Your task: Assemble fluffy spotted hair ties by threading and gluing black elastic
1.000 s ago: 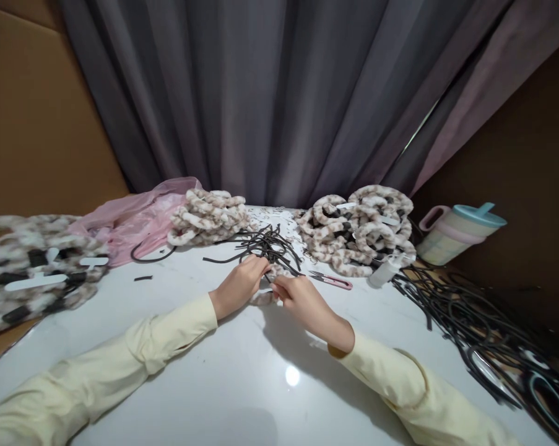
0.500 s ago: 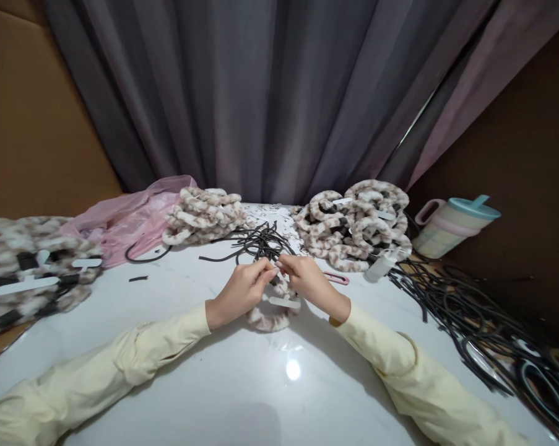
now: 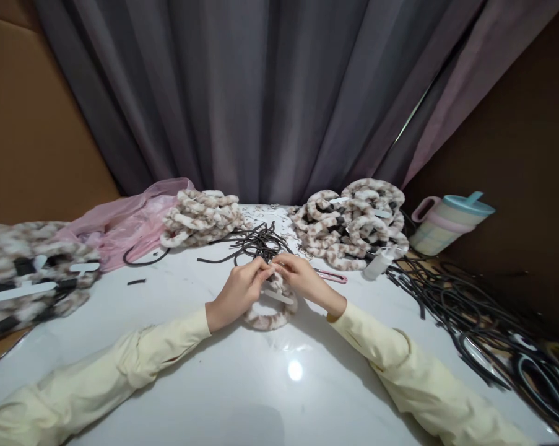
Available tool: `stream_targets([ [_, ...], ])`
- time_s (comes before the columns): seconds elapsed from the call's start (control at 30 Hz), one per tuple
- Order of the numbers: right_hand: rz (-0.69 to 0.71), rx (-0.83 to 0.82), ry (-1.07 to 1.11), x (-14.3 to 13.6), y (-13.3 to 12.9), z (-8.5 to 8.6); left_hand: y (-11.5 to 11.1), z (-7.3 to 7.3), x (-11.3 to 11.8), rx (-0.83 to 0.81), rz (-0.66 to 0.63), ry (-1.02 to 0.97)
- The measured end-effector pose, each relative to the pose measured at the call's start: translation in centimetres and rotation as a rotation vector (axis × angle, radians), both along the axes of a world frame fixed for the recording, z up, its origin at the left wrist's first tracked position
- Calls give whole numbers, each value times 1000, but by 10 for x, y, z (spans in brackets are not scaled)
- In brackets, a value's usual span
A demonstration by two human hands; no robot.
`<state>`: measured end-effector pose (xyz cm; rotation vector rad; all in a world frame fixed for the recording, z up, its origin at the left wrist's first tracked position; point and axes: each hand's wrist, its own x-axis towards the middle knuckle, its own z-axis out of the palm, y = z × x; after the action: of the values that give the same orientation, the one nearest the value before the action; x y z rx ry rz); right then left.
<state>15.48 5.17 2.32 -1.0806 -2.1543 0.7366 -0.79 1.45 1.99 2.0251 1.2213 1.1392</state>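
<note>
My left hand (image 3: 239, 292) and my right hand (image 3: 309, 282) meet over the middle of the table, fingertips pinched together at the top of a fuzzy white-and-brown plush loop (image 3: 266, 321). The exact bit between the fingertips is small and mostly covered by them. A white flat strip (image 3: 278, 297) lies across the loop, just below my fingers. Right behind my hands is a tangle of thin black cords (image 3: 255, 238). To the right of my right hand lies a slim pink tool (image 3: 332, 276), partly hidden by the hand.
Plush loops are heaped at left (image 3: 26, 316), back centre (image 3: 200, 217) and back right (image 3: 372, 217). A pink plastic bag (image 3: 130, 214), small clear bottle (image 3: 378, 265) and lidded cup (image 3: 446, 226) stand around. Black cords (image 3: 450, 310) cover the right edge; small metal pieces (image 3: 267, 214) lie at the back.
My fingertips have come closer together, and my right hand has shifted slightly left. The white strip on the loop has tilted. The whole view has shifted a little.
</note>
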Motion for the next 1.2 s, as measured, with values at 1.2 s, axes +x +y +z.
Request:
stream_targets([
  [1.2, -117, -110, 137, -35, -45, -12, 4, 0, 0, 37, 157, 1],
])
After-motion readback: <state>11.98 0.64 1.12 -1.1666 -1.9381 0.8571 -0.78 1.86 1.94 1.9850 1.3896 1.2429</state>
